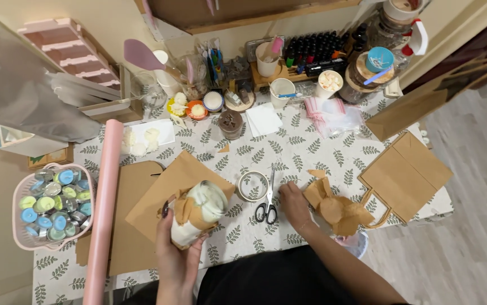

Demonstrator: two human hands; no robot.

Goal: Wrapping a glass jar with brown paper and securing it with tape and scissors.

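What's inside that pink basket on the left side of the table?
The pink basket holds small round tins with blue, green and silver tops, piled together. Whatever lies beneath the top layer is covered, so the bottom cannot be seen.

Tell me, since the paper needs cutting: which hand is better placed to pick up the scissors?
Probably the right hand: it rests free on the table beside the scissors, while the left hand holds the paper-wrapped candle.

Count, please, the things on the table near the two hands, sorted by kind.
Jar partly wrapped in brown paper, held by the left hand: 1
Scissors, beside the right hand: 1
Tape roll: 1
Crumpled brown paper: 1
Flat brown paper bag: 1
Total: 5
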